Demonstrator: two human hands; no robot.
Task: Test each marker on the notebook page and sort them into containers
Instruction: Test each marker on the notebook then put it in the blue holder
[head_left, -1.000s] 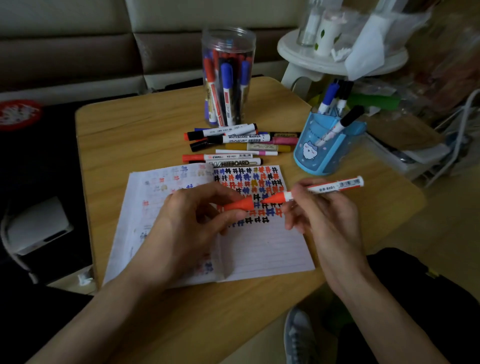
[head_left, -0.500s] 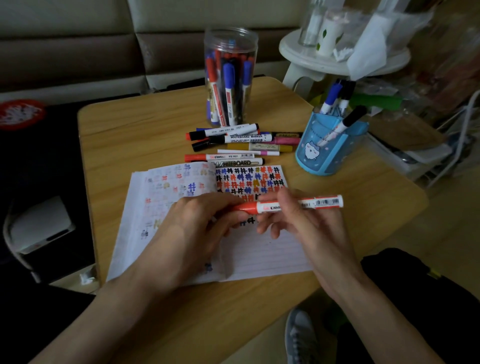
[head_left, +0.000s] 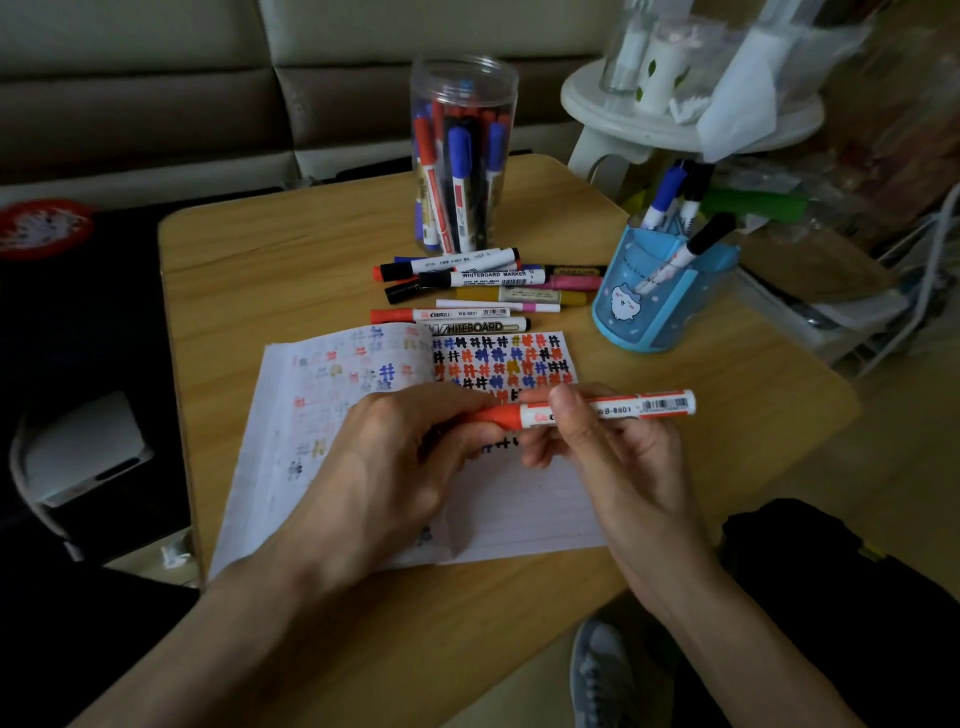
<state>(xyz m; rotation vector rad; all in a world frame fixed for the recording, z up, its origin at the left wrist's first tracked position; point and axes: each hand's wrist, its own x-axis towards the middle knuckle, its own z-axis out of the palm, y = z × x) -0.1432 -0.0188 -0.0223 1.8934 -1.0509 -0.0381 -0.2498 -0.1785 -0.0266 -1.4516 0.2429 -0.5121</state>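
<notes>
From my feed I see two hands over one open notebook (head_left: 519, 509) on the wooden table (head_left: 270, 270). The left hand (head_left: 400, 457) has its fingers curled round the orange cap (head_left: 493, 415) of one marker (head_left: 618, 407). The cap meets the white barrel, which lies level above the right-hand page. That page carries rows of "#" marks in black, blue, orange and yellow; the left page shows fainter ones.

Behind the notebook lies a pile of loose markers (head_left: 519, 297). I count at least nine, but they overlap, so I cannot be exact. One reads "WHITEBOARD MARKER" (head_left: 493, 278), one "WHITEBOARD" (head_left: 478, 328), and an orange one "WB-8801" (head_left: 447, 314). One clear jar (head_left: 462, 93) behind them is packed with upright red, blue and black markers, too crowded to count.

The held marker's barrel reads "WB-8801", with a barcode. The right hand (head_left: 618, 457) pinches that barrel. One blue holder (head_left: 660, 306) with a cartoon animal holds three markers.
</notes>
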